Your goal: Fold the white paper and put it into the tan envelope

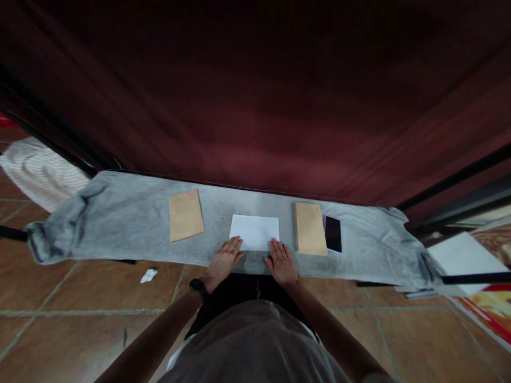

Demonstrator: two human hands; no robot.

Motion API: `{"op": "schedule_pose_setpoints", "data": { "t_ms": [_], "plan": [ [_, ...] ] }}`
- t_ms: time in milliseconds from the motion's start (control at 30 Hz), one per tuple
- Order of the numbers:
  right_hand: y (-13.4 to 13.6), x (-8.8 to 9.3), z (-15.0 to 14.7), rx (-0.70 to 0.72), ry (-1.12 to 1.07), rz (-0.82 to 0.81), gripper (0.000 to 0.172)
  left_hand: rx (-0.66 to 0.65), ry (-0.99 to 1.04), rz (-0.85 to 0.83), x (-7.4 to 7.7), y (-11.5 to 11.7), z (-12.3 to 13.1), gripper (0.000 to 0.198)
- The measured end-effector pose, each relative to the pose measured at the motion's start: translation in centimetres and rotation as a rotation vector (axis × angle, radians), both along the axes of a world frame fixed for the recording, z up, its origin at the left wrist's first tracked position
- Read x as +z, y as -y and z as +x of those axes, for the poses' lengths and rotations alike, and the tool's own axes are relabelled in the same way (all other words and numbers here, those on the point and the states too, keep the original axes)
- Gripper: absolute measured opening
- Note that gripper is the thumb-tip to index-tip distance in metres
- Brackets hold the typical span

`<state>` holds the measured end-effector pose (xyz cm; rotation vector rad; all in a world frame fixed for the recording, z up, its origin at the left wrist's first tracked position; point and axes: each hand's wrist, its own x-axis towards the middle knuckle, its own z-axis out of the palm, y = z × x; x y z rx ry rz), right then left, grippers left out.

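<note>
the paper point(254, 230) lies on the cloth point(128, 223); left hand point(224, 260) and right hand point(283, 263) rest flat, pinching nothing, at its seven and five o'clock corners. uneven pressure could skew it.

Looks like a makeshift work corner, hard to place as home or shop: floored with brown tiles point(104, 290), backed by a dark red curtain point(255, 122), framed with black poles point(479, 168), furnished with a narrow, cloth-covered table point(128, 218).
</note>
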<state>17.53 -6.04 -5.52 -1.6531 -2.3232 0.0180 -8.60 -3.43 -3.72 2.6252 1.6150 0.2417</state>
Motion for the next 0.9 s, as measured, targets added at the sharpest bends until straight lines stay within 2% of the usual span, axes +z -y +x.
{"op": "schedule_pose_setpoints", "data": {
  "t_ms": [100, 233, 333, 467, 600, 700, 800, 867, 900],
  "plan": [
    [-0.6, 1.0, -0.1, -0.007, 0.015, -0.06, 0.049, -0.033, -0.093, -0.024, 1.1, -0.7, 0.6, 0.044],
    [-1.4, 2.3, -0.4, -0.011, 0.058, -0.125, 0.047, -0.052, -0.205, -0.03, 2.1, -1.3, 1.7, 0.049],
    [-1.7, 2.8, -0.1, 0.008, 0.082, -0.16, 0.046, -0.059, -0.224, -0.021, 2.5, -1.5, 2.3, 0.051],
    [-2.0, 3.2, 0.1, 0.021, 0.09, -0.156, 0.045, -0.097, -0.205, -0.002, 3.6, -1.5, 2.5, 0.045],
    [-2.6, 4.6, -0.7, 0.077, 0.077, -0.129, 0.045, -0.117, -0.133, 0.038, 6.1, -1.3, 2.2, 0.042],
    [-3.4, 6.3, -1.3, 0.079, 0.008, -0.163, 0.046, -0.094, 0.033, 0.101, 8.5, -1.6, 1.7, 0.039],
    [-4.3, 7.9, -1.5, -0.06, -0.236, -0.195, 0.04, 0.081, 0.376, 0.226, 10.3, -2.4, 0.9, 0.047],
    [-4.9, 8.4, -1.6, -0.175, -0.545, -0.208, 0.03, 0.321, 0.682, 0.237, 10.6, -2.9, 0.6, 0.064],
    [-5.1, 8.5, -1.8, -0.217, -0.74, -0.227, 0.026, 0.463, 0.847, 0.181, 10.4, -2.9, 0.6, 0.069]
  ]
}}
